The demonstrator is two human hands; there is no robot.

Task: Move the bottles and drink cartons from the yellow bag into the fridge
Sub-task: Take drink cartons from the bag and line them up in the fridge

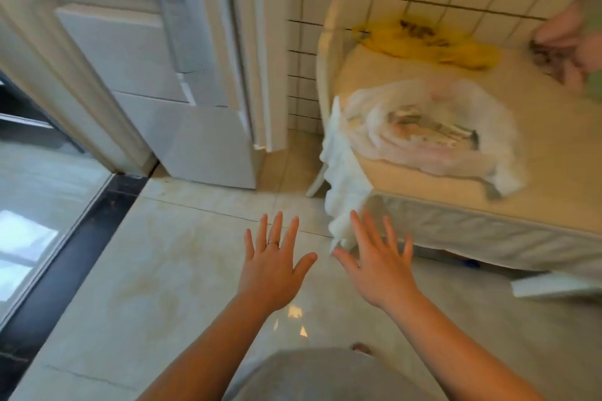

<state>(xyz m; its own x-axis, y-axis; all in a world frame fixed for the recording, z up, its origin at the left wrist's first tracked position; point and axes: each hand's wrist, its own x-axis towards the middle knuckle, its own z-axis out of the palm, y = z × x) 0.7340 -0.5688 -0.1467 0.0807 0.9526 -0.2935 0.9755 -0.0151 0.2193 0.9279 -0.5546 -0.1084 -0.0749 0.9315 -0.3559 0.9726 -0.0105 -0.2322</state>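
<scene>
The yellow bag [433, 42] lies flat and crumpled at the far side of a beige table [553, 146], against the tiled wall. I see no bottles or cartons; the view is blurred. The white fridge [143, 75] stands at the left with its door [250, 42] close beside it. My left hand [273, 267] and my right hand [378, 264] are held out side by side above the floor, palms down, fingers spread, holding nothing. Both are in front of the table's near left corner.
A white translucent plastic bag [433, 133] with packets inside lies on the table's near part. A white ruffled cloth [345, 185] hangs off the table corner. Another person's hand [566, 45] is at the table's far right. A dark threshold strip [65, 257] crosses the floor at left.
</scene>
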